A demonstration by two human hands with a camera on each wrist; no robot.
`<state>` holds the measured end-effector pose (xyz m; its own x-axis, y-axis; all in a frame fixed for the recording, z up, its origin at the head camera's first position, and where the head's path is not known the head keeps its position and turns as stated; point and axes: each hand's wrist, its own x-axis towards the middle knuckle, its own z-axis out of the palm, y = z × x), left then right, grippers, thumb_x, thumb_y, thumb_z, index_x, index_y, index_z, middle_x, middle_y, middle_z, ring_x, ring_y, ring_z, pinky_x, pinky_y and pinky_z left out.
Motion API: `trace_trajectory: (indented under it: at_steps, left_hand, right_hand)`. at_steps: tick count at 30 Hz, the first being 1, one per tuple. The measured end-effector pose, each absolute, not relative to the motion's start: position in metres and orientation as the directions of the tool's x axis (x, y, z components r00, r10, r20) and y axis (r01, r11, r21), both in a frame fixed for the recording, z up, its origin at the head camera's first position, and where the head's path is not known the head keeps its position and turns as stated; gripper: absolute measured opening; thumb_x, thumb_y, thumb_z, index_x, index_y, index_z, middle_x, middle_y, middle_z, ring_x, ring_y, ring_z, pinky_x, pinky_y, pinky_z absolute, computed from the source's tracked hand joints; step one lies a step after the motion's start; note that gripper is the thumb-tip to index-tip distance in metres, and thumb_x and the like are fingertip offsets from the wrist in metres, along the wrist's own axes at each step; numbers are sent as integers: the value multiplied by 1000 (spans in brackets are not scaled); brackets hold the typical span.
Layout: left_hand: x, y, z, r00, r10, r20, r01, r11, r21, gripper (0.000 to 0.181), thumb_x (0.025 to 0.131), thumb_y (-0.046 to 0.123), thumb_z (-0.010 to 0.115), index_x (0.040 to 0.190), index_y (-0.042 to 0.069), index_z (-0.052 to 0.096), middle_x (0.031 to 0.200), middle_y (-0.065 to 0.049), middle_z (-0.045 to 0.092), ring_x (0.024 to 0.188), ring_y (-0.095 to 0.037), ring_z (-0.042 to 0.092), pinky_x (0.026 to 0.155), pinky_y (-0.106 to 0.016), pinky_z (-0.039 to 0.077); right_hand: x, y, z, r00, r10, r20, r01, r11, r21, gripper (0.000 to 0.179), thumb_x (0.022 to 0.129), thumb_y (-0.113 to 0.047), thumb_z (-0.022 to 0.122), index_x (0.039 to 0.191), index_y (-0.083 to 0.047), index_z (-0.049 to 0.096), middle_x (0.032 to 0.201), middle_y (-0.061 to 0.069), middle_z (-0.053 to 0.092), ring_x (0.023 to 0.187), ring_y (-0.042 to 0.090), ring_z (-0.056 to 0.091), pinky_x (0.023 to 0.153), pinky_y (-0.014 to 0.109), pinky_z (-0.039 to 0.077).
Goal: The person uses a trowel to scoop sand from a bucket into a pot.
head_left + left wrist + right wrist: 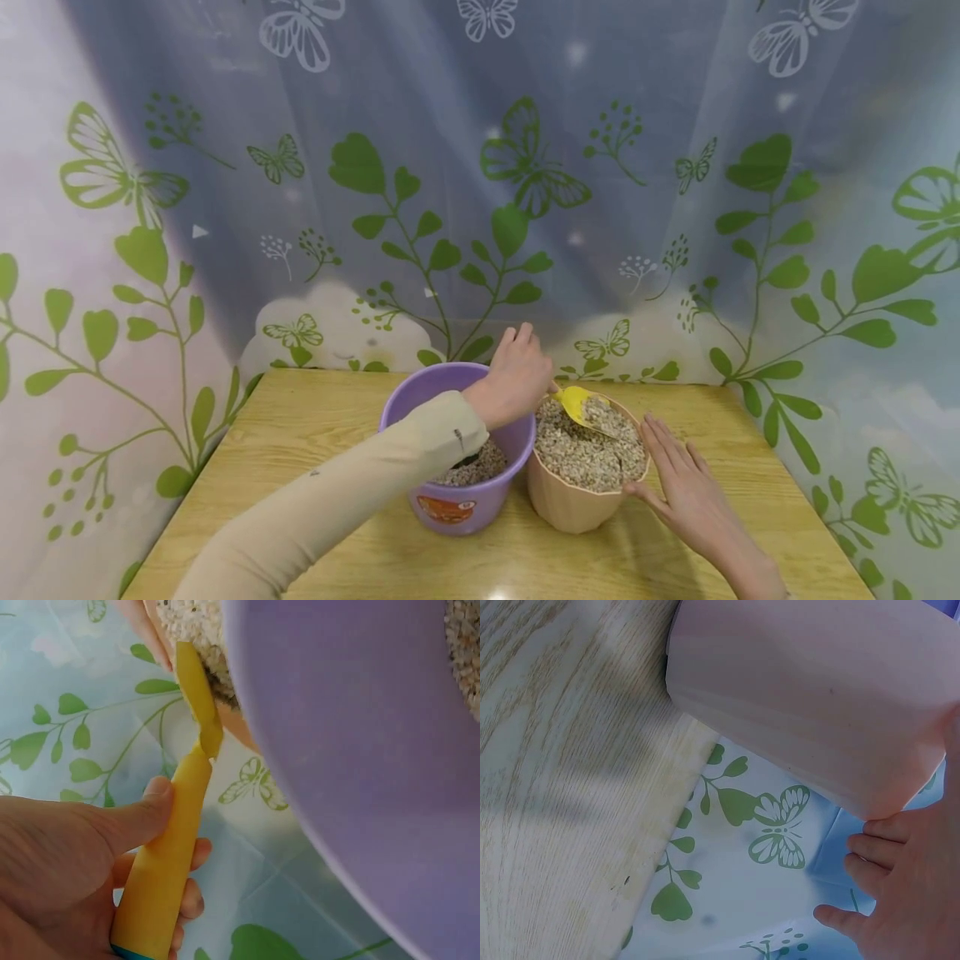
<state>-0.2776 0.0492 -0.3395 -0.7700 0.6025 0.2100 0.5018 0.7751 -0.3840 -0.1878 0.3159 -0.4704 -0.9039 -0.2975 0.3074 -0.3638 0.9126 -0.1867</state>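
My left hand (517,379) grips the yellow handle of a small garden trowel (165,847), with the thumb laid along it in the left wrist view. The trowel's yellow blade (574,403) lies over the far side of a peach flowerpot (576,510), some pale gravel on it. Similar gravel (588,462) fills the pot close to its rim. My right hand (686,492) rests against the pot's right side, fingers extended at the rim. In the right wrist view those fingers (877,851) are at the pot's edge.
A purple bucket (491,505) with an orange label stands left of the pot, close beside it. Gravel (483,467) and something dark lie in its bottom, partly hidden by my left sleeve (352,492). Behind the wooden table (315,417) hangs a butterfly-and-leaf patterned curtain (637,250).
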Motion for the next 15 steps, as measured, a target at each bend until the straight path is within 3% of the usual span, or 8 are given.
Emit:
trace_trajectory:
  at_steps: [8, 15]
  left_hand:
    - [-280, 47, -328, -811, 565, 150, 475, 787, -394, 35, 95, 54, 60, 91, 21, 70, 91, 3, 63, 99, -18, 44, 85, -32, 35]
    - [-277, 41, -318, -817, 558, 144, 433, 760, -485, 31, 97, 48, 63, 86, 20, 66, 94, 3, 64, 105, -20, 44, 87, -33, 33]
  right_hand:
    - [-187, 316, -469, -910, -296, 290, -359, 913, -196, 90, 97, -53, 60, 162, -9, 17, 167, 16, 18, 153, 33, 20, 115, 65, 21]
    - [-188, 316, -468, -910, -296, 292, -361, 910, -203, 90, 96, -53, 61, 162, -8, 19, 166, 18, 21, 150, 40, 25, 114, 66, 22]
